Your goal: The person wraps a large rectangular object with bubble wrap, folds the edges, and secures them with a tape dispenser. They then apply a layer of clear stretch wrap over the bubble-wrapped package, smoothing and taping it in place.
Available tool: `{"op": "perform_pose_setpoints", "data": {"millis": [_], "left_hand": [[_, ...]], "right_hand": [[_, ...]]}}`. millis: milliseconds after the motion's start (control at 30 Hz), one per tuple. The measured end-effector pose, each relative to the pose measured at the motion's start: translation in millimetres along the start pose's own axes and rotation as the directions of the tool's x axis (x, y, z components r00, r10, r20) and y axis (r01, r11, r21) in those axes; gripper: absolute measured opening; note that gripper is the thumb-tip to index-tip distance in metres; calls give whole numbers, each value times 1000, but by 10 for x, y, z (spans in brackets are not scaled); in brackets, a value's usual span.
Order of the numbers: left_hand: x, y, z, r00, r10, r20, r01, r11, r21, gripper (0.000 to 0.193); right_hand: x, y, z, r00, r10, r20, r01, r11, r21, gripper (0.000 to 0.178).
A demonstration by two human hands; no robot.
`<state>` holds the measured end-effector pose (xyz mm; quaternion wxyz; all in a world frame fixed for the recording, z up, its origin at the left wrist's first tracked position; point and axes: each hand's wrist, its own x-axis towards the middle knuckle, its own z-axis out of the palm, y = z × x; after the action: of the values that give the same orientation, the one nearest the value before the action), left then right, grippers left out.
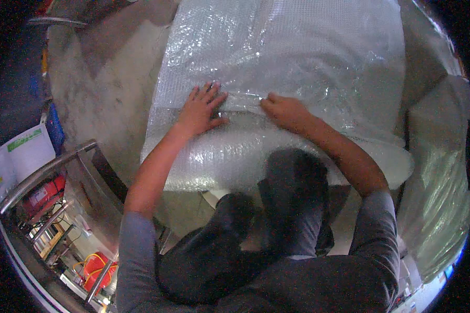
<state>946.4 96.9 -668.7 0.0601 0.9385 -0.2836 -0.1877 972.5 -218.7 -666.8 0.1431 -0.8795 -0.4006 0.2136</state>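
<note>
wrap (308, 62) (clear, bubbled and glinting) lies over the floor (102, 99) ahead of the person, flat on the far side and bulging into a thick roll (230, 159) on the near side, by the knees (292, 193). the left hand (201, 110) rests on it, fingers spread wide and holding nothing, while the right hand (287, 110) sits there with fingers curled narrow, though whether they pinch the wrap i cannot tell. a rail (49, 175) stands near left, a shiny sheet (438, 208) at right.

Two grips (197, 113) (288, 113), one bubble-wrap sheet (308, 49), two grey sleeves (136, 250) (375, 224)
</note>
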Motion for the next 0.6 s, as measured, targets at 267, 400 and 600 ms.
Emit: {"op": "perform_pose_setpoints", "data": {"millis": [267, 400, 600], "left_hand": [[104, 9, 124, 998, -42, -51, 44, 998, 38, 92], [105, 9, 126, 997, -27, -73, 30, 999, 38, 95], [129, 15, 106, 997, -74, -34, 78, 987, 138, 98]], "right_hand": [[538, -428, 279, 996, -84, -14, 83, 995, -49, 21], [590, -500, 327, 999, -37, 8, 37, 997, -61, 24], [132, -122, 249, 1000, -12, 25, 13, 999, -51, 24]]}}
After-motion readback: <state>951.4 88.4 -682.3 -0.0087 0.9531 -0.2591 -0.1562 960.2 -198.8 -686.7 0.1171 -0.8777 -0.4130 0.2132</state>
